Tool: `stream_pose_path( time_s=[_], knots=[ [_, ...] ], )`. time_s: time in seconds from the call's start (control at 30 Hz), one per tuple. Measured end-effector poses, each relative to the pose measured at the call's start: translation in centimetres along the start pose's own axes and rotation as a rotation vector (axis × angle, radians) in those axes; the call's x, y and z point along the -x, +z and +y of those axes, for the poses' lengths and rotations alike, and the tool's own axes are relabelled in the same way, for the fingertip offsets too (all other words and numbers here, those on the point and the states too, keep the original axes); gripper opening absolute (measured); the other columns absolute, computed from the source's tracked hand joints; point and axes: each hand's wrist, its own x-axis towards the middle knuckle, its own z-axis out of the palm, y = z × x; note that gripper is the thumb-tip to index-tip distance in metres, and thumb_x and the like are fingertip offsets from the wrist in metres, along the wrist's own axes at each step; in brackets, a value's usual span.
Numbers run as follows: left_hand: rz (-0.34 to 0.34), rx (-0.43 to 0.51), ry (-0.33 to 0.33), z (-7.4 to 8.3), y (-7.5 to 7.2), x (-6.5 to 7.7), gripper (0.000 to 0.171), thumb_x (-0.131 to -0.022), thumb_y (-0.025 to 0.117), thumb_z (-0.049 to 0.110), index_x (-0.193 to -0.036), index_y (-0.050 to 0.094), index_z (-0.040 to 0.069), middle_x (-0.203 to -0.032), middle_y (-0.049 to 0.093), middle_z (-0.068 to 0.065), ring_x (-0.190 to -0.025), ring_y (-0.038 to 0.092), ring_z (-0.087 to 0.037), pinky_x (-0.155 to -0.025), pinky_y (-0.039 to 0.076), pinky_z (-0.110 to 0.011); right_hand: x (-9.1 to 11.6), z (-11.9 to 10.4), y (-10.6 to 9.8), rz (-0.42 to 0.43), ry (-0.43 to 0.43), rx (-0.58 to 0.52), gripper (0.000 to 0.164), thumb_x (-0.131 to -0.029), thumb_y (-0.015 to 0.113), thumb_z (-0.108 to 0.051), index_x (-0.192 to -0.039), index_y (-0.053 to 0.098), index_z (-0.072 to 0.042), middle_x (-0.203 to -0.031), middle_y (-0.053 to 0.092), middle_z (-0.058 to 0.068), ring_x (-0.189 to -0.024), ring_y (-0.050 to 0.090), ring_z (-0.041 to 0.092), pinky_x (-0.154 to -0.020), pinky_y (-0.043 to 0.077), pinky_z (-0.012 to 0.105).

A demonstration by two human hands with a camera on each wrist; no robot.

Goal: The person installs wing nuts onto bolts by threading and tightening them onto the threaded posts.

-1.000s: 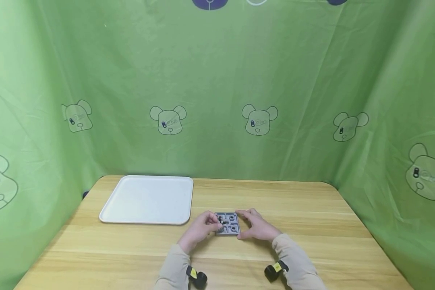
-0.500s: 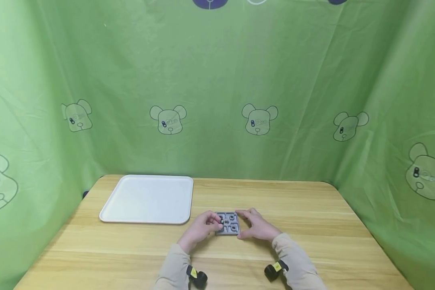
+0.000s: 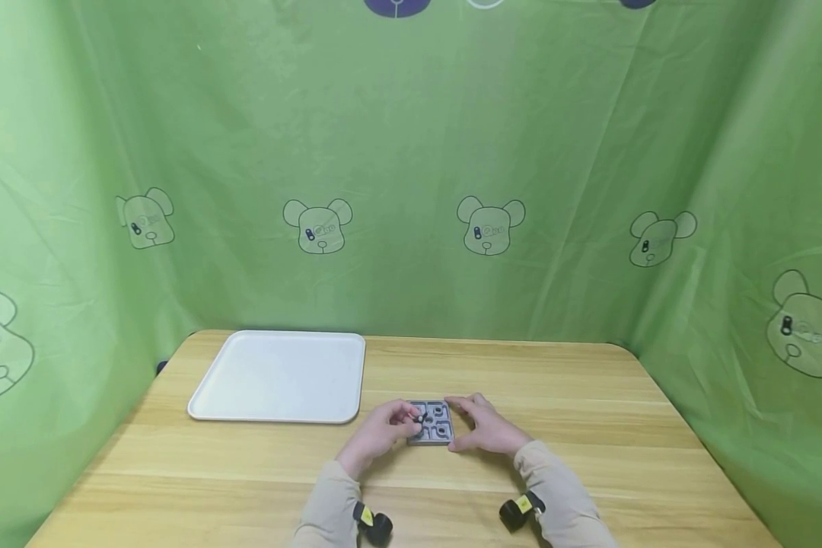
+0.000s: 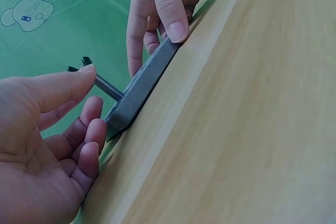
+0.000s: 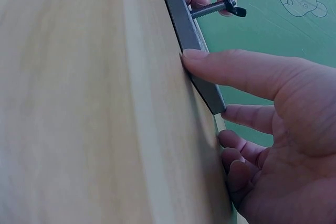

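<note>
So there's a small grey plate point(image 3: 431, 423) flat on the wooden table point(image 3: 589, 472), right between both hands; a wing-head screw point(image 5: 216, 6) stands up out of it. The left hand point(image 3: 377, 432) pinches the screw's head with its fingertips; the right hand point(image 3: 488, 428) just braces the plate's edges, thumb point(image 5: 231, 67) straight, fingers relaxed. The wrist views show the threaded shank, which the head view barely catches; the left fingers partly cover the plate there. A white tray point(image 3: 281, 377) sits beyond the left hand.
</note>
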Motion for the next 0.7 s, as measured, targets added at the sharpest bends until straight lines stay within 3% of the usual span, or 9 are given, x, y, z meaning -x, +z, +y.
stream_pose_path(
  time_s=[0.37,0.7],
  knots=[
    [0.008,0.039,-0.018,0.25,0.14,-0.04,0.021,-0.089,0.067,0.014,-0.109,0.067,0.006,-0.091,0.061,-0.008,-0.075,0.049,-0.015,-0.059,0.042,-0.023,0.01,-0.05,-0.03,0.003,0.018,-0.003,0.089,-0.067,0.084,-0.026,-0.144,0.045,-0.011,-0.120,0.048,0.013,-0.115,0.048,0.030,-0.104,0.036,0.062],
    [-0.012,0.032,-0.028,0.31,-0.02,0.11,0.023,-0.091,0.064,0.015,-0.112,0.067,0.006,-0.094,0.061,-0.005,-0.073,0.049,-0.013,-0.059,0.043,-0.022,0.08,0.04,0.03,-0.005,0.004,-0.005,0.088,-0.068,0.084,-0.028,-0.144,0.044,-0.009,-0.119,0.047,0.013,-0.114,0.049,0.030,-0.103,0.036,0.062]
  ],
)
